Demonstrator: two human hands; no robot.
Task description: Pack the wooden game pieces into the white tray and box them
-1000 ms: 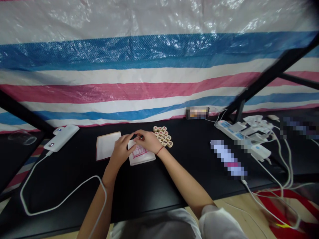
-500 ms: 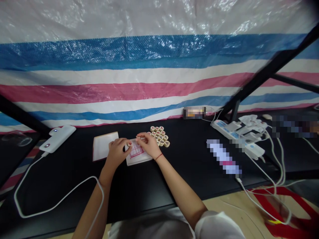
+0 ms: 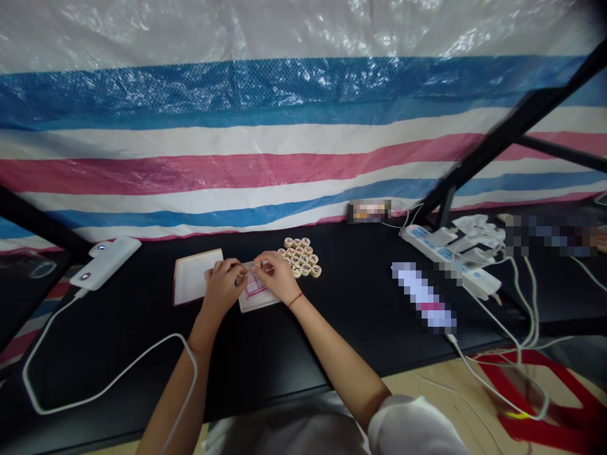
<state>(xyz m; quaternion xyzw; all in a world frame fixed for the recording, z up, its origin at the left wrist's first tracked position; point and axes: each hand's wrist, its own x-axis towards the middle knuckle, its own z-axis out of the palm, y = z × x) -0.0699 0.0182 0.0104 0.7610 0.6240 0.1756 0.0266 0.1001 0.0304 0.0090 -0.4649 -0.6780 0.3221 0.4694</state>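
Note:
My left hand (image 3: 224, 285) is closed at the left side of a shallow white box (image 3: 258, 304), thumb and fingertips on a round Chinese chess piece (image 3: 243, 272), mostly hidden. Over the box's right side, my right hand (image 3: 279, 278) bends in with thumb and index finger together. What sits in that pinch is too hidden to make out. Inside the box lies a sheet with a pink grid (image 3: 256, 285). Just beyond my right hand stand several Chinese chess pieces (image 3: 303, 260) in close rows, cream discs with red or black characters.
A white box lid (image 3: 196, 275) lies open side up left of my hands. A white power bank (image 3: 107, 262) trails a cable across the black table (image 3: 351, 328). To the right are a blurred phone (image 3: 422, 297) and a power strip (image 3: 446, 259) with plugs and cables.
My two hands have drawn a little closer together over the box. The piece at my left fingertips, its red character visible before, is now turned and mostly covered. The view has shifted slightly.

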